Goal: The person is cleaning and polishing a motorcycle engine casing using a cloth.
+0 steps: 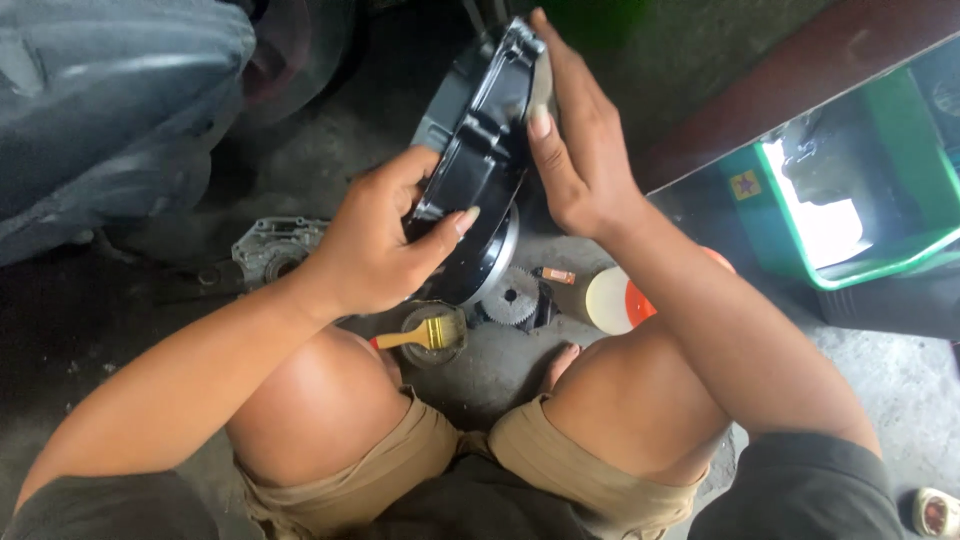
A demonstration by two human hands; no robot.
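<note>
both hands hold a black round engine cover [480,150] upright: left hand [370,245] grips its lower edge, right hand [575,140] lies flat along its upper rim; a paintbrush [420,335] lies below them.

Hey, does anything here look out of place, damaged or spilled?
Nothing looks broken or spilled. Both hands, left and right, hold a black cover on edge. Below, a brush lies across a small bowl beside a loose gear on the gritty floor.
</note>
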